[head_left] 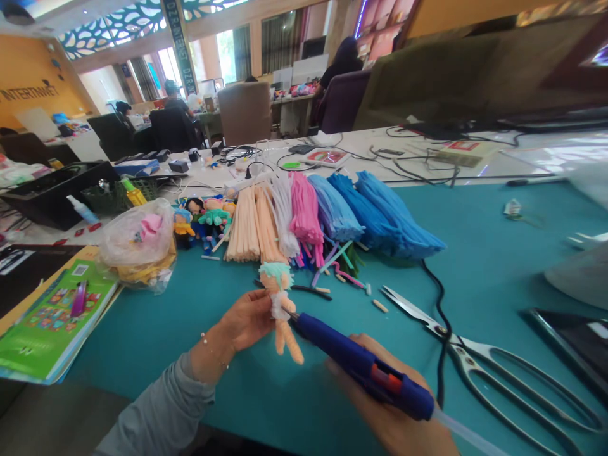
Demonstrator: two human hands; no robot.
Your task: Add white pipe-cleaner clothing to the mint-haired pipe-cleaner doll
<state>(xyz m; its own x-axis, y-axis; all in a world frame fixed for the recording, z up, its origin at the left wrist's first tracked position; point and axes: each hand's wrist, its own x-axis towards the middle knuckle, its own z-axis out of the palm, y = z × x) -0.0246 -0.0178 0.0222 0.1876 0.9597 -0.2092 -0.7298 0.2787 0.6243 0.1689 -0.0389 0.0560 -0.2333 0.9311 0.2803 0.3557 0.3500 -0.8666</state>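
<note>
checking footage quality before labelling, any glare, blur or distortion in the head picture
Head view: glare whitens the far right of the white table; a back window is washed out; the right hand looks soft around the glue gun; the doll is readable though slightly soft; wide-angle distortion seems to stretch the scissors toward the lower right corner.

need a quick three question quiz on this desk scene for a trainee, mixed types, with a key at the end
1. Multiple choice: which side's hand holds the blue glue gun?
A) left only
B) right only
C) both

2. Fill in the missing word: a black ____ crosses the scissors.

3. True or false: the left hand holds those scissors.

Key
1. B: the right hand holds it.
2. cable
3. False: the left hand holds the doll.
</note>
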